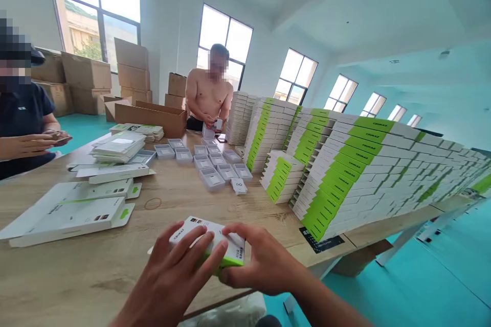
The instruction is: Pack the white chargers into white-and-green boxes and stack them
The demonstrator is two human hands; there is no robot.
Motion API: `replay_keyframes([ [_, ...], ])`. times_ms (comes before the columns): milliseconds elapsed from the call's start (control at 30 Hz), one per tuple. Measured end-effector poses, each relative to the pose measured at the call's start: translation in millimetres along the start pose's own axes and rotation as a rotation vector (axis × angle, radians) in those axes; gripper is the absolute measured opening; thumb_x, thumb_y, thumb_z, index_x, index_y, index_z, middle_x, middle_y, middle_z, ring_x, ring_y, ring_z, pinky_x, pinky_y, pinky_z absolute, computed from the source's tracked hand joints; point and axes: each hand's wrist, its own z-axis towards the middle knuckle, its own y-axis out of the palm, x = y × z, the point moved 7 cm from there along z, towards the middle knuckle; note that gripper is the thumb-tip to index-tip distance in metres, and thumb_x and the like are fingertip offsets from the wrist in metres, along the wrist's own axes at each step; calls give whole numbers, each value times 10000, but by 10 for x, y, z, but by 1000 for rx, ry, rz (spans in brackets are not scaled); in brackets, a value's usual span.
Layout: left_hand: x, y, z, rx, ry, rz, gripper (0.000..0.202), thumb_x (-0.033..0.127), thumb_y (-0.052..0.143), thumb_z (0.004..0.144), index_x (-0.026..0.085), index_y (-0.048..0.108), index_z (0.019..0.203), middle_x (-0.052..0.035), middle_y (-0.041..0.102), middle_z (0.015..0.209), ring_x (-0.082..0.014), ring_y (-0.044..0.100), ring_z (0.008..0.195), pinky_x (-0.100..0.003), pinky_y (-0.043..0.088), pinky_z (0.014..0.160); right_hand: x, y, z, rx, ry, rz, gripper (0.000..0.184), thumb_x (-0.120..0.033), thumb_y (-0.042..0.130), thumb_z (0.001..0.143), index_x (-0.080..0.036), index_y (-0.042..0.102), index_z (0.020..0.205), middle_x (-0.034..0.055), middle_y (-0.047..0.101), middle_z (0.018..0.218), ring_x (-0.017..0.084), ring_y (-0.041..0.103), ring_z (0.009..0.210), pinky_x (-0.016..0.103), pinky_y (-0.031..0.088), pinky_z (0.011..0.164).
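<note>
A small white and green box [215, 237] rests low over the wooden table [184, 199] near its front edge. My left hand [174, 276] lies on its near side with fingers curled over the top. My right hand [261, 260] grips its right end, thumb under the green edge. Both hands are closed on the box. Flat unfolded white cartons [69, 212] lie to the left. Small grey plastic trays [210, 161] sit in rows across the middle of the table.
A long leaning stack of finished white and green boxes [356, 163] fills the right side of the table. A shirtless person [209, 94] stands at the far end holding a small item. A person in a dark shirt [23, 112] sits at the left. Cardboard cartons [132, 69] are piled by the windows.
</note>
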Motion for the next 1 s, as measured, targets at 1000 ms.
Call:
replay_keyframes([
  [1000,-729,1360,-579,-375,-532,-529,320,168,470,905,296,668,1122,-11,731,1161,-190,740,987,-267,588,868,1845,-2080,2224,29,406,-1277,297,-346,621,989,-199,622,1247,98,627,1294,230,646,1089,441,564,923],
])
